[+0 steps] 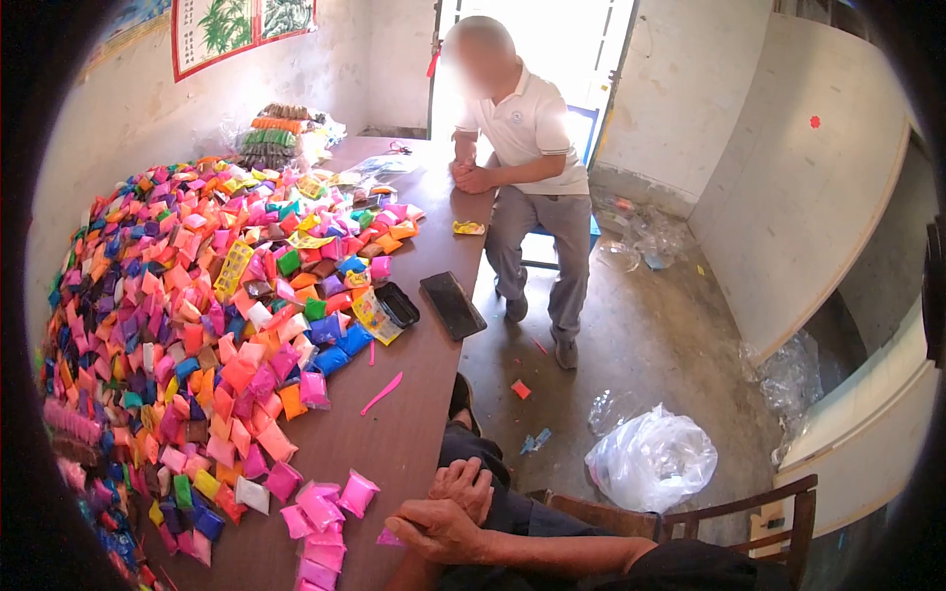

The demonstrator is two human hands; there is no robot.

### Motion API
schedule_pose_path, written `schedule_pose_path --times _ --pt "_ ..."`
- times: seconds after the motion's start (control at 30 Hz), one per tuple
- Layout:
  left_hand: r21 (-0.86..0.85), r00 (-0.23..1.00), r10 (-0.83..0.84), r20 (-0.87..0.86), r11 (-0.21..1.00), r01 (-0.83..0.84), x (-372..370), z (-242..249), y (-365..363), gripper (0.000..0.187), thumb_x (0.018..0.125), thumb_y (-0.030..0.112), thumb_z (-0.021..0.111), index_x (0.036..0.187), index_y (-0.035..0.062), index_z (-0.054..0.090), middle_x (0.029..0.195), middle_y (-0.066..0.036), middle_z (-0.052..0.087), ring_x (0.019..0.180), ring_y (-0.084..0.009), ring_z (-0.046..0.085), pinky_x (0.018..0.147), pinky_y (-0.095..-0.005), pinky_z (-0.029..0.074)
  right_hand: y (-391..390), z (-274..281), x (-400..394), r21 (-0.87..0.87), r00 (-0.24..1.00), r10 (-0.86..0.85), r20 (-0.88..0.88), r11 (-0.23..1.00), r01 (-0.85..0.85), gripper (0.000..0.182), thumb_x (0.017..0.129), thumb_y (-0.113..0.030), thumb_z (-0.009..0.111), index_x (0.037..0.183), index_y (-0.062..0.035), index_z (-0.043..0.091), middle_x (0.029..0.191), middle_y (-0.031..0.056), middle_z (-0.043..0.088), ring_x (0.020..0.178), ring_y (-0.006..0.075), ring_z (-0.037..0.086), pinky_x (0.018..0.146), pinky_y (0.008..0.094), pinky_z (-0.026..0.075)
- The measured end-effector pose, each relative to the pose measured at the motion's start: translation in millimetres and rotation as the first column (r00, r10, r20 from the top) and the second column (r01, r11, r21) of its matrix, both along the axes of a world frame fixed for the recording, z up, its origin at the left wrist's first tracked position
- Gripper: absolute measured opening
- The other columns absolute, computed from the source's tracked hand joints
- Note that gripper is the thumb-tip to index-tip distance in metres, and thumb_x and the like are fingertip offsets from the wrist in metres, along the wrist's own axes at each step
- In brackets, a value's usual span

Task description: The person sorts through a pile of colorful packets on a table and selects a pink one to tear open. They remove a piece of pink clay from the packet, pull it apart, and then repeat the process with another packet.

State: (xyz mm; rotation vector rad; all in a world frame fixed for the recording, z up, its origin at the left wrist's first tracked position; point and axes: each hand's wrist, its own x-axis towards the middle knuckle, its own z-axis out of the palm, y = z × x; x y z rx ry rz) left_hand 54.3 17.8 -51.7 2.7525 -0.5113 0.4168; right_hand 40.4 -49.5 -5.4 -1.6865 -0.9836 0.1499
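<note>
two hands low in view: the left hand (461, 490) lies relaxed over the dark trousers, fingers loosely bent, while the right hand (439, 530) crosses the wrist area, fingers curled, and i can't tell whether it's gripping the pink scrap (388, 538) right by it. over on the brown table (340, 443), pink packets (320, 507) sit just beside that, near the big colourful heap (197, 325). across the way, a seated person (532, 148) leans in, hands together at the table edge.

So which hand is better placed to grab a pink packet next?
Your right hand, I'd say: it lies closer to the nearest pink packets, while your left hand rests farther off.
</note>
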Motion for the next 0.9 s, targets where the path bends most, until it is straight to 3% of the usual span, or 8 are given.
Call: schedule_pose_path --times 0.07,0.17,0.27,0.33,0.57,0.9 --pt "0.0 1.0 -0.002 0.009 1.0 0.002 -0.1 0.3 0.4 0.035 0.084 0.029 0.076 0.111 0.0089 0.067 0.124 -0.012 0.059 0.113 -0.0276 0.057 0.088 -0.0429 0.047 1.4 -1.1 0.0 0.019 0.999 -0.021 0.036 1.0 0.02 0.028 0.103 -0.032 0.065 0.091 -0.0073 0.069 0.08 0.0166 0.067 0.075 0.033 0.066 0.076 0.0423 0.049" --pt "0.0 1.0 -0.004 0.019 1.0 0.004 -0.2 2.0 0.7 0.034 0.084 0.029 0.076 0.11 0.0089 0.067 0.123 -0.012 0.059 0.112 -0.0274 0.057 0.087 -0.0426 0.047 2.5 -4.8 -0.1 -0.086 0.998 -0.033 0.049 0.996 0.037 0.03 0.1 -0.04 0.061 0.091 -0.0121 0.068 0.087 0.0122 0.061 0.089 0.0311 0.054 0.077 0.0451 0.045" --pt "-0.006 1.0 -0.001 -0.023 1.0 0.001 -0.1 2.4 0.0 0.034 0.085 0.029 0.075 0.111 0.0085 0.067 0.125 -0.012 0.059 0.114 -0.0284 0.057 0.089 -0.0435 0.047 0.8 -2.6 2.9 -0.054 0.996 -0.017 0.085 0.998 0.021 0.028 0.103 -0.034 0.065 0.093 -0.0081 0.069 0.081 0.0161 0.067 0.077 0.034 0.067 0.078 0.0414 0.05" --pt "-0.018 0.995 0.002 -0.098 1.0 -0.003 -0.8 1.6 -0.3 0.034 0.089 0.028 0.073 0.115 0.0079 0.068 0.128 -0.012 0.059 0.118 -0.0306 0.057 0.093 -0.0458 0.046 2.0 -12.6 1.6 -0.098 0.995 -0.052 0.083 0.993 0.06 0.028 0.103 -0.034 0.065 0.093 -0.0083 0.069 0.081 0.0159 0.067 0.077 0.0338 0.067 0.078 0.0415 0.05" --pt "-0.022 0.997 0.007 -0.081 1.0 -0.009 -0.6 2.2 -0.5 0.033 0.087 0.028 0.074 0.114 0.0091 0.068 0.127 -0.011 0.06 0.117 -0.0298 0.057 0.092 -0.0451 0.047 5.8 -43.2 1.0 -0.15 0.993 -0.106 0.055 0.982 0.113 0.031 0.105 -0.037 0.063 0.094 -0.008 0.069 0.082 0.0153 0.068 0.076 0.0323 0.068 0.076 0.0414 0.051" --pt "-0.017 0.998 0.005 -0.062 1.0 -0.006 -0.1 1.1 -0.1 0.034 0.086 0.028 0.074 0.114 0.0093 0.068 0.126 -0.01 0.06 0.115 -0.0292 0.058 0.091 -0.0448 0.047 4.0 -25.3 1.8 -0.106 0.995 -0.074 0.063 0.991 0.081 0.03 0.104 -0.036 0.063 0.094 -0.0084 0.069 0.082 0.0148 0.068 0.075 0.0317 0.067 0.075 0.0411 0.051"
